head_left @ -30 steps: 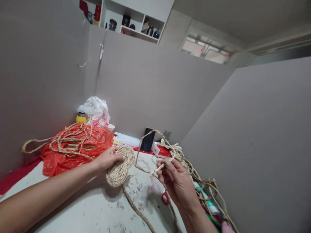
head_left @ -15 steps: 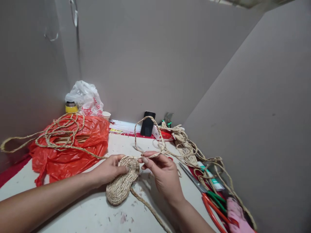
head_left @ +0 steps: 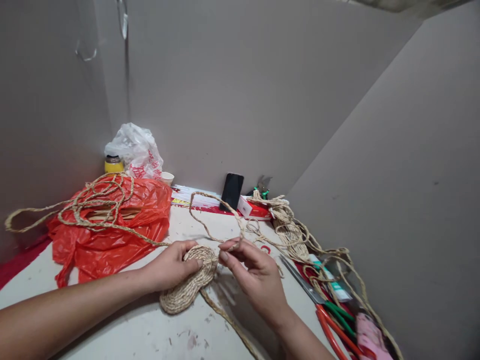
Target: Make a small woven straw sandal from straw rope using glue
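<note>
My left hand [head_left: 175, 266] grips a sole-shaped coil of braided straw [head_left: 187, 289], thumb on top and fingers behind its far edge. Close to the coil's right end, my right hand [head_left: 257, 275] pinches a straw cord between thumb and fingertips. A loop of this straw cord [head_left: 204, 193] rises above the hand and curves left over the table. Whether a needle is in the pinch cannot be made out. From under the coil, a thicker straw braid [head_left: 229, 321] runs down to the right.
A red plastic bag [head_left: 150, 200] bears a tangle of straw braid at left. Behind stand a yellow jar [head_left: 113, 166], a white bag [head_left: 131, 147] and a phone [head_left: 231, 191]. Scissors [head_left: 328, 325], a straw bundle [head_left: 288, 232] and a tube [head_left: 335, 285] line the right edge.
The cord loop has dropped lower and swung left. My right hand has turned slightly, its fingers still pinched, and the coil has tilted a little. The whole view has shifted slightly.
</note>
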{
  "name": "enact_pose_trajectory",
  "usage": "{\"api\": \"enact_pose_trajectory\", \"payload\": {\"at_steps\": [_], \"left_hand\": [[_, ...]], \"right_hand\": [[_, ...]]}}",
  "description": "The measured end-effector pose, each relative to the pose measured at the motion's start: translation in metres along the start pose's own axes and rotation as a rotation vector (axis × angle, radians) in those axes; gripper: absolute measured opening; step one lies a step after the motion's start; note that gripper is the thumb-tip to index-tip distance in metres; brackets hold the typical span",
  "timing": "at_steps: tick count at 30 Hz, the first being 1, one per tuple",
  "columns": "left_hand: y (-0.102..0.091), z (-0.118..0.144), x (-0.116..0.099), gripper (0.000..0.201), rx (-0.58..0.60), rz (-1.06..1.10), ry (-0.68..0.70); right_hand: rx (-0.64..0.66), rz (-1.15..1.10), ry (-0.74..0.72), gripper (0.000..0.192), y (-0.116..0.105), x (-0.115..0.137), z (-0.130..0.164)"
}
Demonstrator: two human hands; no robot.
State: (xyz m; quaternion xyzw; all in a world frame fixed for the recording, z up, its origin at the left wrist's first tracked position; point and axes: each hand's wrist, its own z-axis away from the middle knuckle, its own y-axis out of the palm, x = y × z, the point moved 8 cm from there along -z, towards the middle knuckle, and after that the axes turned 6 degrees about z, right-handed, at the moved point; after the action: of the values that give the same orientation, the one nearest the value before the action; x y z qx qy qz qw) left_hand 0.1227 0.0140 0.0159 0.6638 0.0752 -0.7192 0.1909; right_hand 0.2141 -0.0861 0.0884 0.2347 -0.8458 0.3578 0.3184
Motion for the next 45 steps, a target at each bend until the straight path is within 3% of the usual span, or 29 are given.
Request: {"api": "enact_pose_trajectory", "payload": {"at_steps": [5,8,11,24,33,37,42,45], "left_hand": [[0.007,0.003,0.0,0.013,0.097,-0.192,0.029],[0.017,0.007,0.002,0.016,0.202,-0.227,-0.003],[0.021,0.01,-0.001,0.02,0.23,-0.322,0.012],[0.028,0.011,0.006,0.027,0.295,-0.387,0.003],[0.026,0.011,-0.004,0.019,0.204,-0.483,0.05],[0.024,0.012,-0.012,0.018,0.138,-0.408,0.101],[0.006,0.004,-0.001,0.02,-0.032,-0.26,0.006],[0.002,0.0,-0.003,0.023,-0.05,-0.194,0.042]], "right_hand": [[0.195,0.057,0.015,0.011,0.007,0.005,-0.005],[0.283,0.082,-0.014,0.015,0.017,0.01,-0.006],[0.346,0.096,-0.029,0.017,0.025,0.012,-0.005],[0.341,0.044,0.008,0.014,0.032,0.006,-0.001],[0.225,-0.033,-0.026,0.014,0.027,0.007,-0.002],[0.178,-0.029,-0.066,0.016,0.022,0.012,0.0],[0.127,-0.026,-0.16,0.022,0.012,0.023,0.004],[0.085,-0.027,-0.225,0.023,0.008,0.027,0.006]]}}
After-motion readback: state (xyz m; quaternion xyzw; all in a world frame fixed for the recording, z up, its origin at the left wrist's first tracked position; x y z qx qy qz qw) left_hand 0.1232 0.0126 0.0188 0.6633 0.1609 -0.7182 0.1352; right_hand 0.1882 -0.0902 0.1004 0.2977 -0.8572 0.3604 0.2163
